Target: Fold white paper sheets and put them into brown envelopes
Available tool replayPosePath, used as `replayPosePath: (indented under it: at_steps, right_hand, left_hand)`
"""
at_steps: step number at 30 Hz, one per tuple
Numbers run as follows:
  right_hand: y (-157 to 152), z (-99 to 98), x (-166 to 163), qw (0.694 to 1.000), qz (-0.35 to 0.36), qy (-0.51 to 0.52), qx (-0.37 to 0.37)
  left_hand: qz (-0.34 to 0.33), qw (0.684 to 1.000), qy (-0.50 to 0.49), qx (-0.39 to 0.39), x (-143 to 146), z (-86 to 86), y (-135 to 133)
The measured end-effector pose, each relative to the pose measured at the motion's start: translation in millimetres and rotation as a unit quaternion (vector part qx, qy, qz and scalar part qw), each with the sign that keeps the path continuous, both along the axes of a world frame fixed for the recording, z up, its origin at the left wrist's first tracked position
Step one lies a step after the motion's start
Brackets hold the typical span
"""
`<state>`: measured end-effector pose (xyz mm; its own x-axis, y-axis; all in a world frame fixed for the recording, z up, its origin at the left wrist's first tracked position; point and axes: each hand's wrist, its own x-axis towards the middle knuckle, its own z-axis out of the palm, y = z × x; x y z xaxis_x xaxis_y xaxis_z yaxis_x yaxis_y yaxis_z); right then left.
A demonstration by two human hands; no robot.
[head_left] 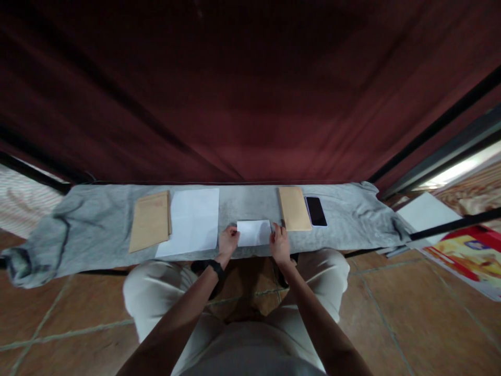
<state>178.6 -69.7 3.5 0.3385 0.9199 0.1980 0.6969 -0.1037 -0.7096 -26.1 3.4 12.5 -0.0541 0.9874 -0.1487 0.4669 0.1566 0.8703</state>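
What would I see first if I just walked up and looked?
Two hands, the left hand and right hand, hold a small folded white paper at the near edge of a grey cloth. Behind hangs a big dark red curtain; a black phone lies right.

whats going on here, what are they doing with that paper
A person sits at a low surface covered with a grey cloth and holds a small folded white paper flat on it, the left hand at its left edge and the right hand at its right edge. To the left lie a larger white sheet and a brown envelope. To the right lie another brown envelope and a dark phone.
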Motion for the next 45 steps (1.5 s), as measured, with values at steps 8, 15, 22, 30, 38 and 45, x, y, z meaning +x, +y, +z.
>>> replayPosePath:
  at_steps: [8, 15, 22, 30, 38, 45]
  right_hand:
    - [12.0, -5.9, -30.3, 0.965, 0.12, -0.233, -0.003]
    - [11.2, -13.8, -28.3, 0.957, 0.132, -0.257, -0.018]
    - [10.0, -17.5, -27.1, 0.957, 0.117, -0.265, -0.022]
    - [2.1, -19.6, -12.0, 0.962, 0.073, -0.262, -0.002]
    - [-19.0, -16.0, 1.0, 0.961, 0.082, -0.265, -0.002]
    - [-56.0, -15.5, -3.5, 0.96, 0.12, -0.254, -0.013]
  left_hand:
    - [-0.024, 0.995, 0.095, -0.004, -4.7, 9.6, -0.9]
    - [-0.167, 0.94, 0.215, 0.205, 18.2, 4.7, -29.1]
    - [-0.227, 0.898, 0.323, 0.196, 24.6, -10.8, -29.5]
    - [-0.242, 0.881, 0.342, 0.219, 11.2, -14.4, -27.4]
    - [-0.248, 0.871, 0.351, 0.236, 10.9, -16.3, -26.3]
    - [-0.251, 0.873, 0.351, 0.229, 12.7, -14.6, -25.6]
